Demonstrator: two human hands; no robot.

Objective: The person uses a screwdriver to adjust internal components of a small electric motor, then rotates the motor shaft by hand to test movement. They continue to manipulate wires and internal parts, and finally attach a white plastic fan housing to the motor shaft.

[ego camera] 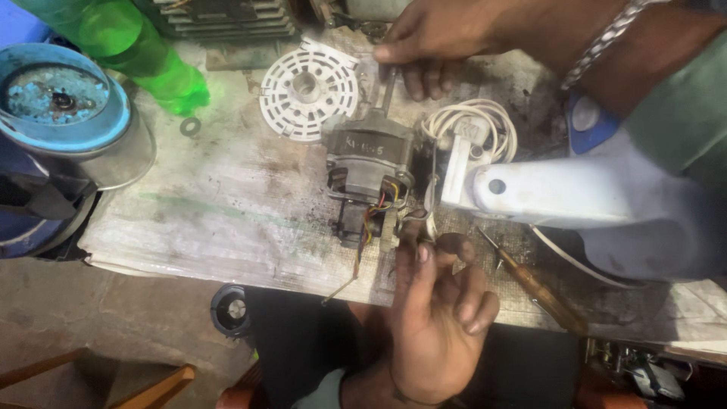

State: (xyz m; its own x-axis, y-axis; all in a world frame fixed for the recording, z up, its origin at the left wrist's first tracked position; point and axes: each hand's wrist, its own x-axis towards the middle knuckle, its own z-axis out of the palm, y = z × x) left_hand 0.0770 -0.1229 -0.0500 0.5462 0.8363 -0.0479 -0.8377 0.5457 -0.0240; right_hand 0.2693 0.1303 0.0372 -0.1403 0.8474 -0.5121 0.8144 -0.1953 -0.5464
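Note:
A grey fan motor (371,163) with coloured wires (375,216) lies on a worn, stained table (227,204). Its metal shaft (388,87) points away from me. My right hand (435,38), a chain bracelet on its wrist, reaches in from the upper right, and its thumb and fingers close around the shaft's end. My left hand (439,318) comes up from below, palm towards me. Its thumb and forefinger pinch the thin wires at the motor's near end, beside a white fan neck (568,197). A coiled white cable (473,121) lies behind that neck.
A white round slotted cover (307,91) lies left of the shaft. A green plastic bottle (140,49) and a blue-rimmed round housing (64,102) sit far left, with a washer (189,126) nearby. A wooden-handled screwdriver (538,288) lies near the front edge at right.

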